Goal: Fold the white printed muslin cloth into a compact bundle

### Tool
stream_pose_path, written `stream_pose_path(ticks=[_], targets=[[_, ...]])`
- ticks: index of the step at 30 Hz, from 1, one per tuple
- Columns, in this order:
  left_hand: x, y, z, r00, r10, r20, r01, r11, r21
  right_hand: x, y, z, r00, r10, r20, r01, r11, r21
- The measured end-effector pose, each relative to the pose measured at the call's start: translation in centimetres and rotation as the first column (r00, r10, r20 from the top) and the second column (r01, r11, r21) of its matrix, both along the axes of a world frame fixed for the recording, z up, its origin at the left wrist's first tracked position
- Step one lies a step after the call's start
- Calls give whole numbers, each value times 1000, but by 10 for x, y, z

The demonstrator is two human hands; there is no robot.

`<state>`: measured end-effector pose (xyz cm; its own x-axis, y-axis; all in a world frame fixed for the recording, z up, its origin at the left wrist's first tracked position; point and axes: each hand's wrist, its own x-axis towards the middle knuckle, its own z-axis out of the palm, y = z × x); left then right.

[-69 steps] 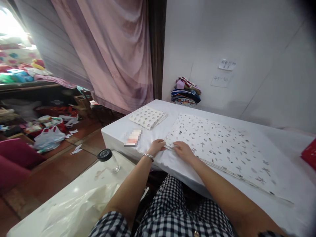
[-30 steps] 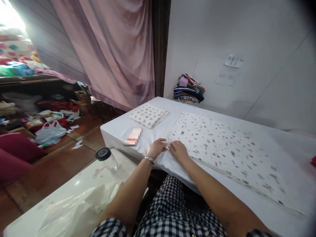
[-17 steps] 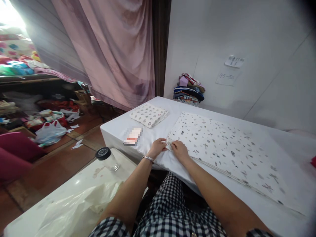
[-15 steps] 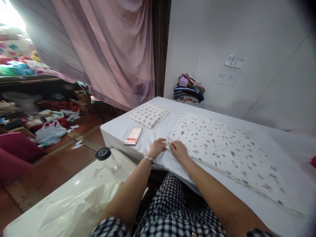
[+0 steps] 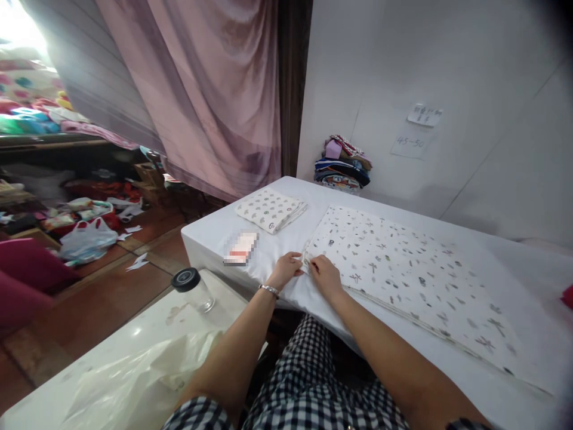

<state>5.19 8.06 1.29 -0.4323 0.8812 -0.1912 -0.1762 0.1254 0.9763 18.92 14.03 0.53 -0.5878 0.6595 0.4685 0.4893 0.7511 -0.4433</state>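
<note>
A white cloth with a small grey leaf and insect print (image 5: 394,269) lies folded in layers along the white-covered table. At its near left corner, my left hand (image 5: 285,270) pinches the edge, with a bracelet on that wrist. My right hand (image 5: 326,275) is closed on the same corner from the other side, fingertips close to the left ones. The exact grip on the layers is too small to make out. Beyond my hands rests a smaller folded cloth (image 5: 271,210) with a grey motif print.
A blurred-out flat object (image 5: 242,248) lies near the table's left edge. On a lower white table stand a clear jar with a black lid (image 5: 193,289) and a plastic bag (image 5: 143,382). Folded clothes (image 5: 342,162) are stacked by the wall; a pink curtain (image 5: 224,89) hangs behind.
Almost nothing differs. Both hands stay at the cloth's corner, with only a slight shift of the right fingers and of the camera's view.
</note>
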Motion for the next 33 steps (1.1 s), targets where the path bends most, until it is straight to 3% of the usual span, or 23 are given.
stream_pose_path(ticks=[4, 10, 17, 21, 24, 29, 33], targets=[[-1, -1, 0, 1000, -3, -21, 3, 1000, 5, -3, -3, 0, 986, -7, 166, -8, 996, 93], [-1, -1, -1, 999, -10, -46, 10, 1000, 9, -3, -6, 6, 963, -23, 267, -12, 992, 126], [0, -1, -2, 997, -11, -81, 11, 1000, -1, -7, -2, 11, 960, -28, 277, 22, 999, 27], [-1, -1, -3, 995, -8, -96, 6, 1000, -24, -4, 2, 10, 982, -29, 184, 34, 999, -24], [-1, 0, -4, 994, -9, -106, 5, 999, -36, -1, 1, 10, 992, -29, 119, 28, 1000, 13], [-2, 0, -5, 993, -14, -120, 9, 999, -38, -5, -3, 13, 957, 31, 289, -65, 992, 108], [-2, -1, -4, 992, -13, -124, 9, 999, -31, -5, -1, 15, 938, 76, 338, -110, 990, 83]])
